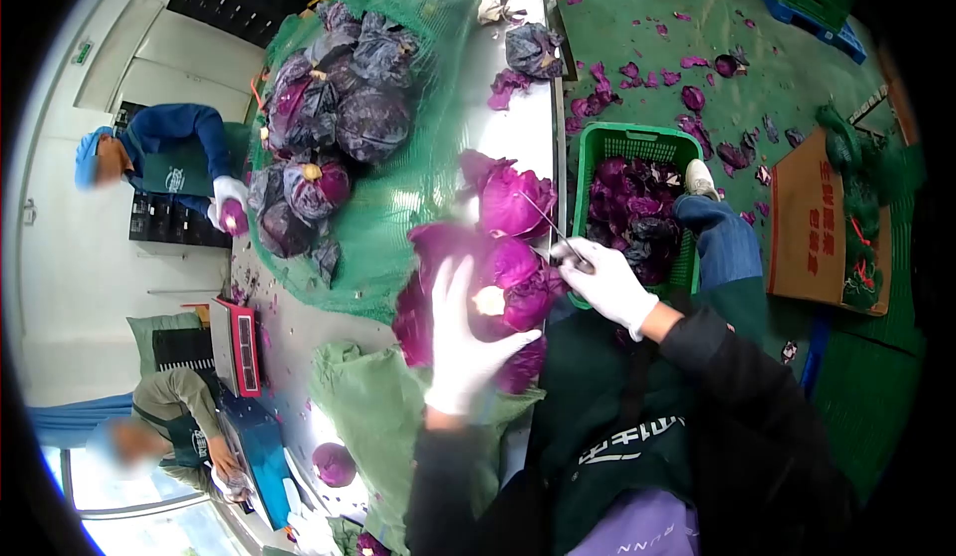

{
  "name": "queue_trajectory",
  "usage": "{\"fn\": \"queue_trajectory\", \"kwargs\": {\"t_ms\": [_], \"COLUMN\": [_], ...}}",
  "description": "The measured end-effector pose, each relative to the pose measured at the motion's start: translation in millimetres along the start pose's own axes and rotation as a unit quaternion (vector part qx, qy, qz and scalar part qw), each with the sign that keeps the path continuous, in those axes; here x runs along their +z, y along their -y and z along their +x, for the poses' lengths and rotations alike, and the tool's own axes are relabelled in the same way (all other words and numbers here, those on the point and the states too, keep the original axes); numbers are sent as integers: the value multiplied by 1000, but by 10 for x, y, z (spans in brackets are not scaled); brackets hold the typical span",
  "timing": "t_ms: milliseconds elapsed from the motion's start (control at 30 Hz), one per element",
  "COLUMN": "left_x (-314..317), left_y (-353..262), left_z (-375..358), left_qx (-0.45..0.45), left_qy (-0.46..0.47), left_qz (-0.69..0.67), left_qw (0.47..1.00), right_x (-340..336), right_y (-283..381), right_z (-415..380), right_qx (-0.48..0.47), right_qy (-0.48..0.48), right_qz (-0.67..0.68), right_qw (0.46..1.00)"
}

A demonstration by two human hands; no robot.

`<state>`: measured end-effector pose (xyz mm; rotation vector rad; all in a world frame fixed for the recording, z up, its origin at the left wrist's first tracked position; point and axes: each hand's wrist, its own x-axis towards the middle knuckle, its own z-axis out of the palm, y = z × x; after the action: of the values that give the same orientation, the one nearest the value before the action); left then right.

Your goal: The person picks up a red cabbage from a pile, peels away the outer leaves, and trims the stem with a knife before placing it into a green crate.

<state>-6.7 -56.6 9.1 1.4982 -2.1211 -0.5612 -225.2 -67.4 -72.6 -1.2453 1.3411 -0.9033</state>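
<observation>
My left hand, in a white glove, lies with fingers spread over purple cabbage leaves and touches them. In my gloved right hand is a knife with a thin blade, its tip over a purple cabbage. Just right of my left hand sits another cabbage with a pale cut stem, among large loose leaves. Dark unpeeled cabbages are piled on a green mesh net beyond my hands.
A green crate of leaves stands right of the table edge. A green sack lies nearer me. Two co-workers stand at the left, one holding a cabbage. A red scale, a cardboard box and scattered floor leaves also show.
</observation>
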Motion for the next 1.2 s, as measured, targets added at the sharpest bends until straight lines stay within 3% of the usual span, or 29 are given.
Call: {"fn": "queue_trajectory", "kwargs": {"t_ms": [33,100,133,167,233,267,333,500,533,667,700,767,833,900,967,1000,1133,1200], "left_x": [126,355,417,473,426,394,233,352,414,15,-277,-577,-808,-654,-298,-160,93,140], "left_y": [-7,-45,-143,-198,-321,-223,-67,404,408,586,396,540,153,308,327,366,102,-26], "left_z": [-68,-136,-140,-165,-245,-346,-470,-636,-645,-606,-409,-132,293,544,558,566,432,370], "left_qx": [-33,-72,-104,-114,-84,-102,-123,-35,-46,-35,-105,-141,2,104,1,19,35,49], "left_qy": [-58,-148,-171,-168,-135,-92,-49,43,42,161,224,165,130,187,204,188,80,31], "left_qz": [-55,-51,-35,-10,-27,-87,-92,237,261,83,97,-78,-11,78,-104,-114,-62,-30], "left_qw": [996,985,979,979,987,987,987,970,963,983,964,973,991,974,973,975,994,998], "right_x": [-10,54,77,84,214,102,95,86,110,96,84,61,45,50,-54,-61,-339,-356], "right_y": [-121,128,186,291,361,382,249,228,208,197,206,237,285,201,289,144,341,330], "right_z": [-39,-210,-229,-258,-178,-190,-53,117,128,195,201,196,183,191,166,168,-82,-198], "right_qx": [-27,7,-56,-38,-158,-23,-45,44,21,-6,-11,-17,-20,-24,7,-45,-100,-191], "right_qy": [-6,-35,-36,0,-90,12,-12,1,-26,8,6,8,14,23,45,3,-69,-86], "right_qz": [-52,127,67,45,-80,-1,-12,87,66,90,70,36,8,2,-8,-7,-187,-252], "right_qw": [998,991,996,998,980,1000,999,995,997,996,997,999,1000,999,999,999,975,945]}}
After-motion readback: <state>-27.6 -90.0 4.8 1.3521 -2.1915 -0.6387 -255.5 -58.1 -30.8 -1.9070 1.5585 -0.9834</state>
